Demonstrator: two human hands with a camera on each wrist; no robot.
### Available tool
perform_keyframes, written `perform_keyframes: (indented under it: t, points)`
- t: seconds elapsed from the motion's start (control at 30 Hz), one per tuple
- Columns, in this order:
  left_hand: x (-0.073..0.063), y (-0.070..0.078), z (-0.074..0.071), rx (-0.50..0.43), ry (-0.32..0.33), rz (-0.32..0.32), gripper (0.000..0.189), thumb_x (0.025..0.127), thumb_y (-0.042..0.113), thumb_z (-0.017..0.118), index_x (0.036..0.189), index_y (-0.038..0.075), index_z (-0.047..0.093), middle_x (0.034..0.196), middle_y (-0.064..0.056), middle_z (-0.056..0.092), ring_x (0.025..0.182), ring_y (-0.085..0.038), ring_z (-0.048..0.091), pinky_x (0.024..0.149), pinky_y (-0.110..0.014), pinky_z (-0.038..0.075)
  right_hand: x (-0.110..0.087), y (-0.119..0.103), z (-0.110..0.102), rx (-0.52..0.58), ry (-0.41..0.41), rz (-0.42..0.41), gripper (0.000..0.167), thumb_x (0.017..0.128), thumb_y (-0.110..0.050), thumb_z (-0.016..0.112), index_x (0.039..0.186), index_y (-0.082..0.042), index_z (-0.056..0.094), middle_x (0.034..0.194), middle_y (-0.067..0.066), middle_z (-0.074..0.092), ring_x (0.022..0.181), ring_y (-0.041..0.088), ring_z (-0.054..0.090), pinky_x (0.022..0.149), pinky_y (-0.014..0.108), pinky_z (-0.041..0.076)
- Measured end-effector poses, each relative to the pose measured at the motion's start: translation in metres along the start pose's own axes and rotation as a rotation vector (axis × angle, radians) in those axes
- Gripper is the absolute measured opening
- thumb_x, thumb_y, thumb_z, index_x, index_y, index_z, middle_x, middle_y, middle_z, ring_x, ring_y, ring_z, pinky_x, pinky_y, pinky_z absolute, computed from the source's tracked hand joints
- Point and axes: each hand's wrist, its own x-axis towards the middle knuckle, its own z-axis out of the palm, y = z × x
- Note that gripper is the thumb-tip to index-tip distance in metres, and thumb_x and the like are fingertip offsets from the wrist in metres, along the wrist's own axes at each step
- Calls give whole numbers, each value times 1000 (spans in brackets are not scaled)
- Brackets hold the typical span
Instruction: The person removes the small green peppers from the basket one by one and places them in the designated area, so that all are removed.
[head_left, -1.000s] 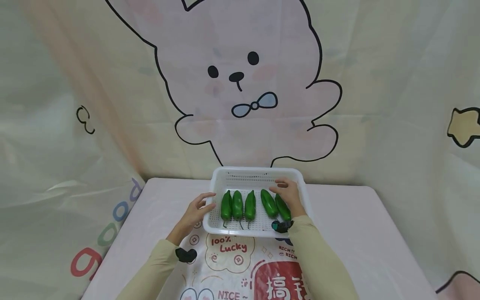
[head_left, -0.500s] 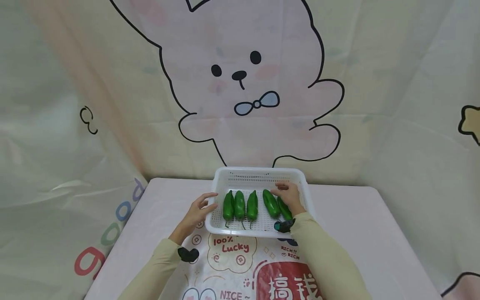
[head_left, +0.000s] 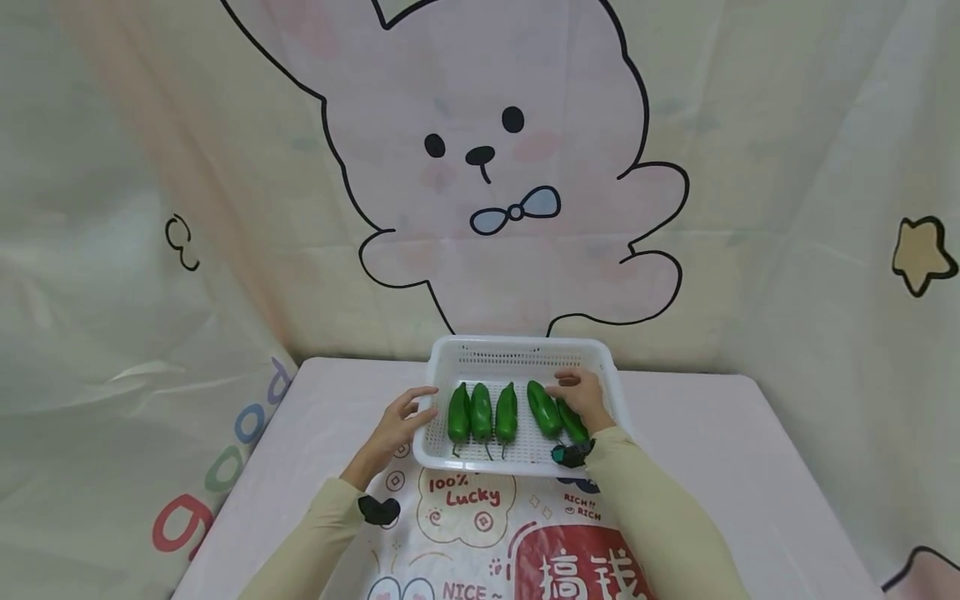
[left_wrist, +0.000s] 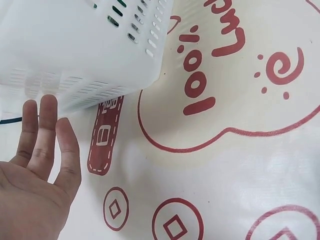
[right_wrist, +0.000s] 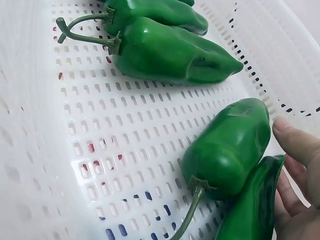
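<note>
Several green peppers lie in a white perforated plastic basket (head_left: 480, 461), tips toward the back and stems toward the front. Three form a group on the left, including this green pepper (head_left: 507, 414). Two lie close together on the right, a fourth pepper (right_wrist: 227, 147) and a fifth pepper (right_wrist: 255, 205). My right hand (head_left: 583, 398) is inside the basket by these two, its thumb right at the fourth pepper's tip and its other fingers beside the fifth. Outside the left wall, my left hand (head_left: 397, 423) has loosely bent fingers, with fingertips (left_wrist: 48, 102) right at the basket's side.
The basket stands on a white table (head_left: 690, 433) near its back edge. A printed mat (head_left: 465, 558) with red lettering lies in front and partly under it. A curtain (head_left: 480, 275) with a cartoon animal hangs behind the table, and more curtain hangs at both sides.
My right hand has shifted slightly toward me inside the basket. The left hand stays at the basket's left side, and the peppers lie as before. The head view has moved a little.
</note>
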Motion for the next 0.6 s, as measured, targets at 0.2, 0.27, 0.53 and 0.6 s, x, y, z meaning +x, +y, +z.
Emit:
perform_keyframes:
  t: [0.2,0.27,0.53,0.6]
  points:
    - [-1,2,2,12,3,-4,47,98,24,71,143,20,57,137,-20,53,116,-38,60,84,-50,55,0,3,0,-8,-1,-2,29,87,2,78,113,9,68,110,24,69,106,39,63,92,47,49]
    - [-1,2,3,14,3,-9,47,98,25,71,143,21,57,138,-20,53,116,-38,60,84,-50,55,0,5,0,-17,-6,-5,25,87,3,78,110,9,70,102,21,72,99,35,66,87,43,51]
    - [-2,4,3,13,4,-5,47,98,25,71,143,20,56,138,-21,53,116,-39,60,85,-50,55,6,4,-1,8,-80,14,28,85,1,80,110,10,69,103,20,70,95,32,65,82,40,52]
    - [-2,4,2,12,3,-2,47,99,25,70,144,20,56,138,-21,53,117,-39,60,85,-50,55,8,2,-1,19,-107,38,31,86,2,79,113,10,68,108,23,67,99,36,64,86,44,51]
